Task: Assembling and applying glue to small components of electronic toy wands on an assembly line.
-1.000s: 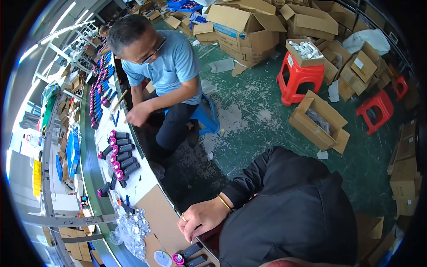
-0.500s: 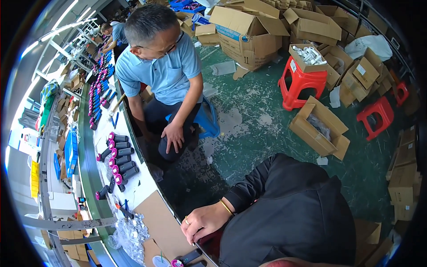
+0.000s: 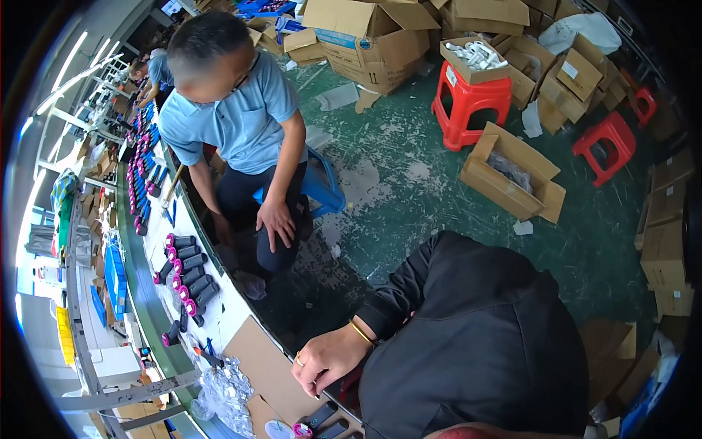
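Note:
My right hand (image 3: 330, 360), with a ring and a yellow bracelet, rests at the table's edge. Its fingers are curled down, and a small dark tip shows under them; what they hold, if anything, is hidden. The black sleeve (image 3: 409, 293) of that arm bends back to my torso. Nearest to the hand is a sheet of brown cardboard (image 3: 265, 358) on the table. Beside it, at the lower edge, lie black handheld devices (image 3: 322, 415) with a magenta end. My left hand is out of the picture.
A co-worker in a blue shirt (image 3: 238, 135) sits on a blue stool (image 3: 322, 186), one hand on a knee. Several black-and-magenta devices (image 3: 194, 282) line the table near a pile of small silvery packets (image 3: 223, 388). Red stools (image 3: 472, 110) and open cartons (image 3: 512, 172) stand right.
The whole view has shifted, so the co-worker and cartons sit higher and further left. My right hand stays at the table edge, its fingers a little more curled.

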Available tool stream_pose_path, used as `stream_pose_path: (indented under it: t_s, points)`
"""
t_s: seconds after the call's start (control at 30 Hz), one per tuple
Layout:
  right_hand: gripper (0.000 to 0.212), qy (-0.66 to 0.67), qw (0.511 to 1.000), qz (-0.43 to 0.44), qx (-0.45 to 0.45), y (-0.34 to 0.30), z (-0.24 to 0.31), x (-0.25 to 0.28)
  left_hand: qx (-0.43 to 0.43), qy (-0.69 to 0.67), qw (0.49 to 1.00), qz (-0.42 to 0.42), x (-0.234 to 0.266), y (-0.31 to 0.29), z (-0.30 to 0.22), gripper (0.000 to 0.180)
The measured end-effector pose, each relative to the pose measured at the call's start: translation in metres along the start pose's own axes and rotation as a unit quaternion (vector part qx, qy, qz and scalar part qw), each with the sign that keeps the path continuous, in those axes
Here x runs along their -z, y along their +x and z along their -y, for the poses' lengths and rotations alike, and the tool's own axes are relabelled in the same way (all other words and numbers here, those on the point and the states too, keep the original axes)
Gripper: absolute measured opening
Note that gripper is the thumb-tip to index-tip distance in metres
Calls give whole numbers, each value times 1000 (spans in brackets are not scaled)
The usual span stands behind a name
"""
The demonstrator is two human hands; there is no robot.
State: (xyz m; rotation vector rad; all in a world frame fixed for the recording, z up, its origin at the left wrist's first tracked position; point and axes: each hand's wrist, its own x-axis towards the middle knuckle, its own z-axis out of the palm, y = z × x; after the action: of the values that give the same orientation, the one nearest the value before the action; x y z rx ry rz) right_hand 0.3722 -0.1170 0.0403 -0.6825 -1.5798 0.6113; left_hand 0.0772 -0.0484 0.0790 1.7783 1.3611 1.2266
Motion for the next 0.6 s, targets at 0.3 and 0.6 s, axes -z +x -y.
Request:
stream_pose_path:
  t_s: [0.3, 0.6]
  points:
    - [4, -30, 999, 1, 14, -7, 3, 2, -33, 5, 998, -45, -8, -13, -10, 40]
    - [11, -53, 994, 90, 30, 63, 0, -27, 57, -5, 970, -238, 44, -36, 46, 21]
